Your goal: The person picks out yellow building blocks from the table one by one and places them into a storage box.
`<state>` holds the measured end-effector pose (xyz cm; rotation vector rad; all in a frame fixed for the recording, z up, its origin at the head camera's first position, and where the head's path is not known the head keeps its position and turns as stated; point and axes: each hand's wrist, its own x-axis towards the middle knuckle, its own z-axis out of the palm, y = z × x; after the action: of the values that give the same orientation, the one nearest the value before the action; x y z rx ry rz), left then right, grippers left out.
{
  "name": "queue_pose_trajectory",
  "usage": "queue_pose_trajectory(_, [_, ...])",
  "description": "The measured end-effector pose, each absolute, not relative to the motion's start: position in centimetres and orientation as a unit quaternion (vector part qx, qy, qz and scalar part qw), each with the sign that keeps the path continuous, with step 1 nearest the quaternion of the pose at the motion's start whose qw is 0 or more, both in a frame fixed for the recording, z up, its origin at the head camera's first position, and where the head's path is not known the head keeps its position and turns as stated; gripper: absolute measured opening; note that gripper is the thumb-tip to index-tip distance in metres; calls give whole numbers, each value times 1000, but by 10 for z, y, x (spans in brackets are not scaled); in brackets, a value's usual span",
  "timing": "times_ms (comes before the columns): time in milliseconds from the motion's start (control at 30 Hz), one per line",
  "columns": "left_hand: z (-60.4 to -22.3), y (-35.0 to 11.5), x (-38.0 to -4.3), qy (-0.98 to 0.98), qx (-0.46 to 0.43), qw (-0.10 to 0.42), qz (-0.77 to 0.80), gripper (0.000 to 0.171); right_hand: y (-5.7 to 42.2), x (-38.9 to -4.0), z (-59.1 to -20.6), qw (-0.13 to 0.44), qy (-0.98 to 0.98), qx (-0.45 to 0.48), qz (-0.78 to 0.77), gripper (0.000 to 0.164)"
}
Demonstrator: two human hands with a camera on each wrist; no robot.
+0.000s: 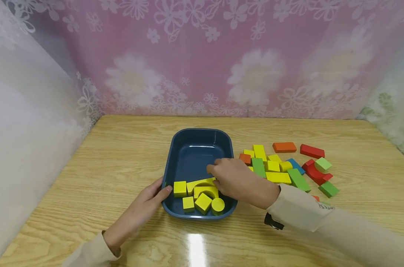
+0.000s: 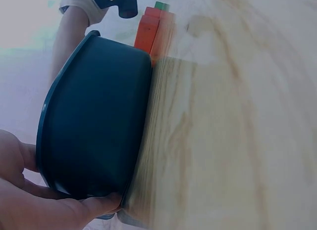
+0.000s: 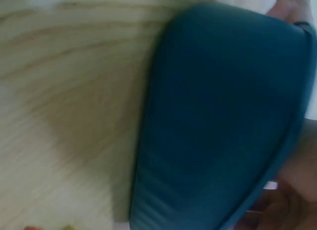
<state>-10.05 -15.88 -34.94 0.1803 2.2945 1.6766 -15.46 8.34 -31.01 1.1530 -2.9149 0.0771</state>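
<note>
A dark blue tray (image 1: 202,216) sits mid-table with several yellow blocks in its near end: cubes (image 1: 180,189), a cylinder (image 1: 217,206) and two arches. My left hand (image 1: 150,198) grips the tray's left side, thumb over the rim and fingers along the outer wall, as the left wrist view shows too. Reaching over the right rim, my right hand (image 1: 238,181) has curled fingers at the raised right end of the rear yellow arch block (image 1: 199,182); the fingertips are partly hidden. In the right wrist view, the tray wall (image 3: 223,111) covers most of that hand.
Right of the tray lies a loose group of blocks: yellow (image 1: 278,178), green (image 1: 298,180), blue (image 1: 296,165), orange (image 1: 284,147) and red (image 1: 312,151). A red arch (image 1: 315,172) touches a light green block (image 1: 323,164). A flowered curtain (image 1: 202,74) hangs behind the table.
</note>
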Motion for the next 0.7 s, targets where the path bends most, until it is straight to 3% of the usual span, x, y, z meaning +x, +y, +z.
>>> queue_pose_trajectory(300, [-349,-158,-100,796,51,149,584,51,75,-150,-312,-66,-936,345,-20,25])
queue_pose_trajectory(433, [-348,-157,-99,798,59,149,581,51,80,-148,-313,-71,-934,351,-8,29])
queue_pose_trajectory(700, [-347,-159,-99,799,62,152,578,51,96,-155,-308,89,-916,390,1,45])
